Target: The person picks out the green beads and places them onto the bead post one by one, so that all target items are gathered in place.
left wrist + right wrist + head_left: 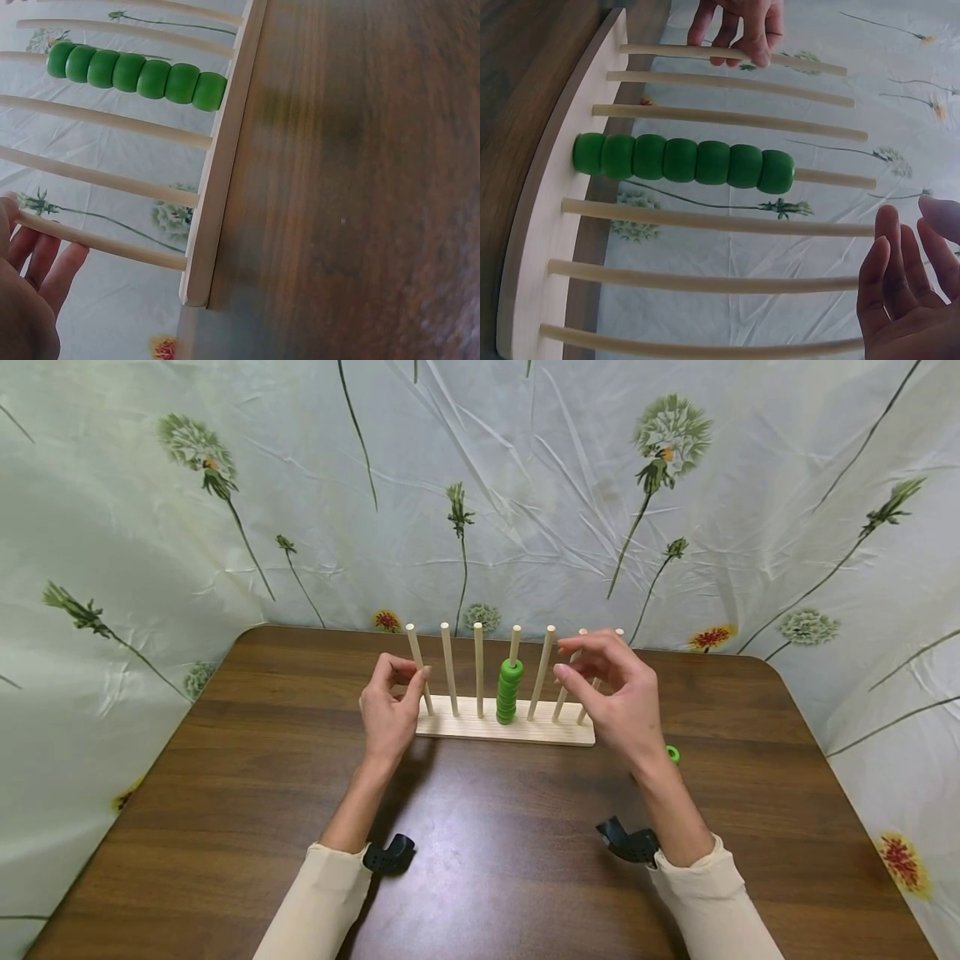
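Observation:
A pale wooden stand bears an upright row of several pegs. On the middle peg sits a stack of green beads, reaching most of the way up. My left hand holds the leftmost peg between thumb and fingers, the fingers behind it in the left wrist view. With loosely bent fingers and nothing between them, my right hand hovers in front of the right-hand pegs, near their tops. Thumb and fingertips are apart there. The other pegs carry no beads.
A green ring lies on the brown table, partly behind my right wrist. Behind the table hangs a flower-patterned cloth. Each wrist wears a black camera mount, one at the left wrist.

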Demonstrator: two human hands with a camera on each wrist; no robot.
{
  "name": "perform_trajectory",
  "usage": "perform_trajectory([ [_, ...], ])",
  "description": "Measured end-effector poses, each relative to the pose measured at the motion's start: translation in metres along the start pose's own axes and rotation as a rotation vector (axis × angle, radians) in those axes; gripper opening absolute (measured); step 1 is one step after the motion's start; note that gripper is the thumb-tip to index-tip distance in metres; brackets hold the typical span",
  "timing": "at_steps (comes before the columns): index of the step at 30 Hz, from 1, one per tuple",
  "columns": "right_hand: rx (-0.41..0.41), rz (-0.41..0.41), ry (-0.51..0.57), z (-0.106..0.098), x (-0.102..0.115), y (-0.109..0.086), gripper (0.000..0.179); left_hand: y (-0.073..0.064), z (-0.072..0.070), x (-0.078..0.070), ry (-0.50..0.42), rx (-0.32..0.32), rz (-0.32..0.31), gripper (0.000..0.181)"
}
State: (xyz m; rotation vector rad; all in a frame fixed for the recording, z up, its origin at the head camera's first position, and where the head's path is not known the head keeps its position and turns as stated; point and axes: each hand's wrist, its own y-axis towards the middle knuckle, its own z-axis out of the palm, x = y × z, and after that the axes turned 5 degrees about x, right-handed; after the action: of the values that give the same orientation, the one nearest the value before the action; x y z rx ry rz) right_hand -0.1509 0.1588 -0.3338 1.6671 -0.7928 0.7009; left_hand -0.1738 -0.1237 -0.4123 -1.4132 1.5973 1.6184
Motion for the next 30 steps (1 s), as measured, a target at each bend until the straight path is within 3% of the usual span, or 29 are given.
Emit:
perform_trajectory([
  [30,0.093,0.077,-0.089,-0.033,-0.02,-0.027,0.023,0.0,0.001,-0.002,-0.014,0.003,-0.007,0.021],
])
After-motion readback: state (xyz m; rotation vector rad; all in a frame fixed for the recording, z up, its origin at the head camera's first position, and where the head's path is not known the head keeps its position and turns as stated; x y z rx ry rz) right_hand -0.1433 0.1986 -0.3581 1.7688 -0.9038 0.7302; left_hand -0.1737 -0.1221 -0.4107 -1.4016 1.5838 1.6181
